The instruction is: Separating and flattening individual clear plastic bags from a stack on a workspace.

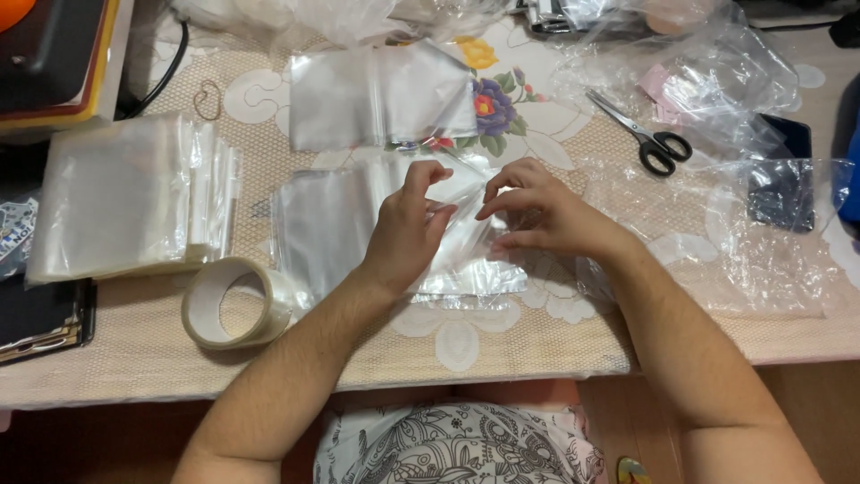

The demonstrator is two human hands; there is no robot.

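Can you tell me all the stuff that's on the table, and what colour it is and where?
clear bag: one, see-through, table middle, pinched by both hands
pile of clear bags: one pile, see-through, left
folded clear bags: one bunch, see-through, top middle
crumpled plastic wrap: loose heap, see-through, top right
tape roll: one, pale clear, front left
scissors: one pair, black handles, right of middle
rubber band: one, brown, top left
dark flat thing: one, black, right, under plastic
tablecloth: one, beige with flowers, covers the table
left hand: one, pinching the bag
right hand: one, pinching the bag
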